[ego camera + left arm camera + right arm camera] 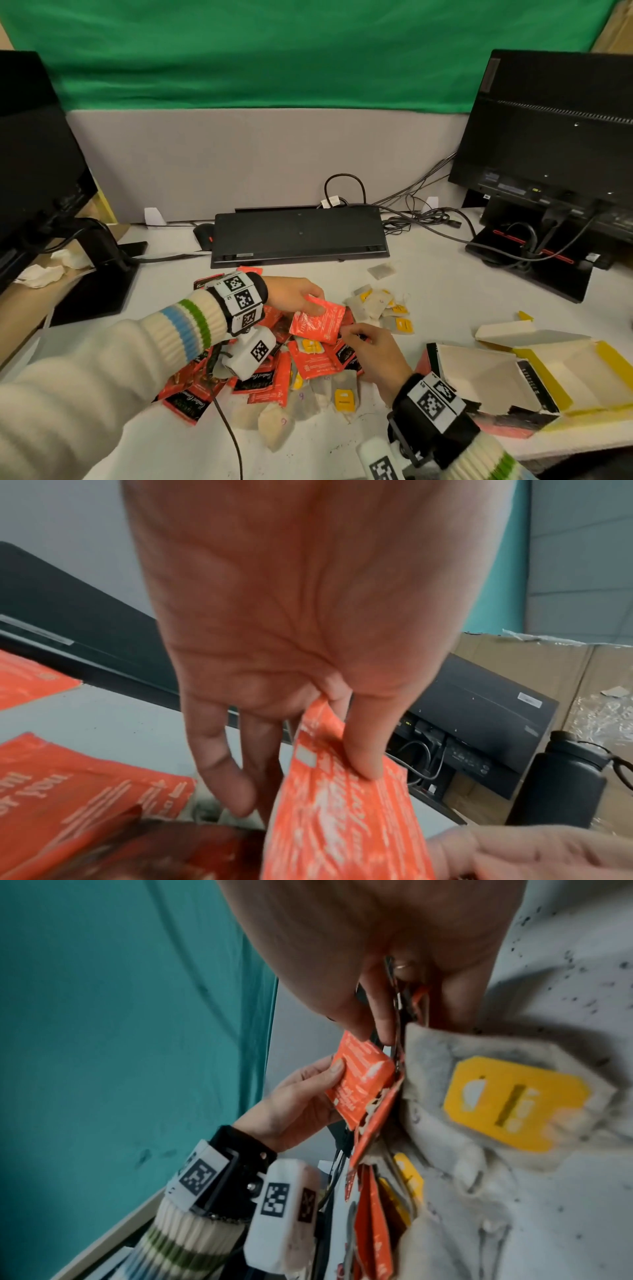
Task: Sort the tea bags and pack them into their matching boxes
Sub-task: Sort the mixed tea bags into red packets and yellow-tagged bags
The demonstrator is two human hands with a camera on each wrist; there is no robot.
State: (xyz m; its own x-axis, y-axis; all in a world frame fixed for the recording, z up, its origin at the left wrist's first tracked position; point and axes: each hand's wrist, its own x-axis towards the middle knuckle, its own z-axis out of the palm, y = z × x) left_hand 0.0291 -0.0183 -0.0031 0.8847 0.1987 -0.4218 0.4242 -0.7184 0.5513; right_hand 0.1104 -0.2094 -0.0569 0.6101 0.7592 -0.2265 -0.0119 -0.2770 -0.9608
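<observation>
A mixed pile of red sachets (pixel 267 380) and paper tea bags with yellow tags (pixel 345 397) lies on the white desk (pixel 445 291). My left hand (pixel 313 305) hangs over the pile's far side and pinches one red sachet (pixel 320 320) between thumb and fingers; the left wrist view shows this red sachet (pixel 342 804) held on edge. Just right of it, my right hand (pixel 347 331) pinches the edges of red sachets (pixel 419 999) from the pile. An open red and black box (pixel 479 383) and an open yellow box (pixel 565 373) lie at the right.
An overturned black keyboard (pixel 298 236) lies behind the pile, with a mouse (pixel 203 233) and tangled cables (pixel 421 216). Monitors stand at the left (pixel 34 154) and right (pixel 548 137). More tea bags (pixel 383 308) lie right of the pile. A thin cable (pixel 233 438) trails off my left wrist.
</observation>
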